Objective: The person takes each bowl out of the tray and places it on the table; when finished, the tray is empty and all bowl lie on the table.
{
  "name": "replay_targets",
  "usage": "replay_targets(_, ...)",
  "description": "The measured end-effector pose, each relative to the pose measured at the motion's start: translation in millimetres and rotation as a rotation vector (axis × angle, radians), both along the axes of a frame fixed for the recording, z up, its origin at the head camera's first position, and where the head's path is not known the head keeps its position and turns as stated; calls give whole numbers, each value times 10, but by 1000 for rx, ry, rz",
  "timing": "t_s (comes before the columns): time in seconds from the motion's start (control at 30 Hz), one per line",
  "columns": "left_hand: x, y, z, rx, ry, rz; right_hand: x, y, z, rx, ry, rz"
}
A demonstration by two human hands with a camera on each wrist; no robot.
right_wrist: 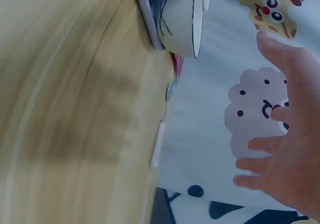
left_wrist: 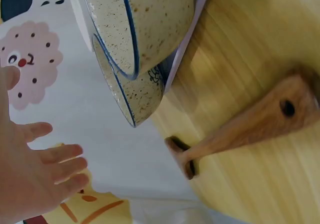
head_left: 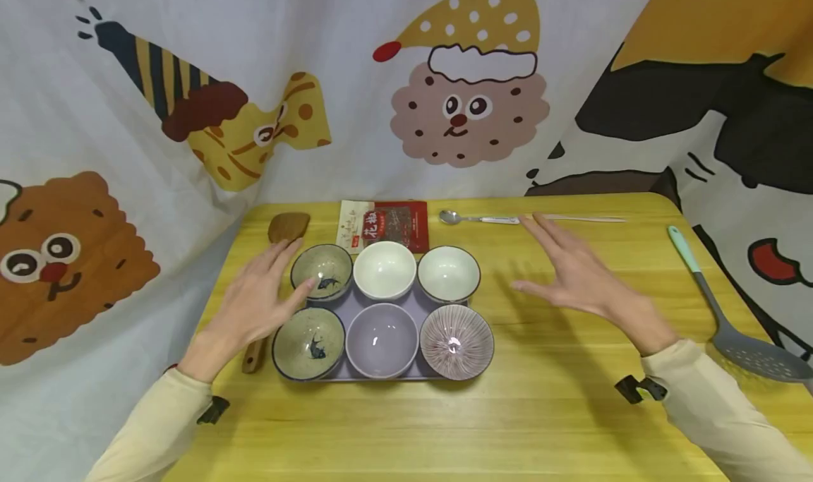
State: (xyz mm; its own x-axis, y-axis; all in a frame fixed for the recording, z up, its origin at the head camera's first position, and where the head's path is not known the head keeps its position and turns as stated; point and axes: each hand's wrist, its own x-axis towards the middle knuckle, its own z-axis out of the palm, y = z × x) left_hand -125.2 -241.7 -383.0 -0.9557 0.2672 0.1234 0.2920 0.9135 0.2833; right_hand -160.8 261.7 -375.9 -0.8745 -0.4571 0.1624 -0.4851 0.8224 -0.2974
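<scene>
Six bowls stand in two rows on a lavender tray (head_left: 356, 304). At the left are two speckled bowls with dark fish marks, one behind (head_left: 322, 262) and one in front (head_left: 298, 355). A cream bowl (head_left: 384, 270) and a purple bowl (head_left: 382, 341) fill the middle. To the right sit a white dark-rimmed bowl (head_left: 448, 274) and a striped bowl (head_left: 456, 342). My left hand (head_left: 250, 295), fingers spread, hovers by the speckled bowls and overlaps them in the head view. My right hand (head_left: 574, 274) hangs over the table right of the bowls, fingers extended, holding nothing.
Left of the tray lies a wooden spatula (left_wrist: 250, 121), partly under my left hand. Behind the bowls are a red seasoning packet (head_left: 400, 224), a spoon (head_left: 451, 217) and thin chopsticks (head_left: 591, 219). A grey slotted turner (head_left: 756, 351) lies at the right edge. A printed curtain (head_left: 356, 164) hangs behind.
</scene>
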Motion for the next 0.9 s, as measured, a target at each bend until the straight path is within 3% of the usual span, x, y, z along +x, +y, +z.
replay_targets(0.17, -8, -24, -45, 109, -104, 65, -85, -76, -143, -159, -70, 32)
replay_targets(0.3, -19, -51, -99, 179, -201, 117, -154, -147, -280, -263, -68, 94)
replay_targets(0.5, -18, -80, -214, 302, -305, 137, -231, -272, -473, -399, -121, 161)
replay_targets(0.9, -4, -141, -420, 439, -435, 156, -348, -519, -801, -521, -337, 212)
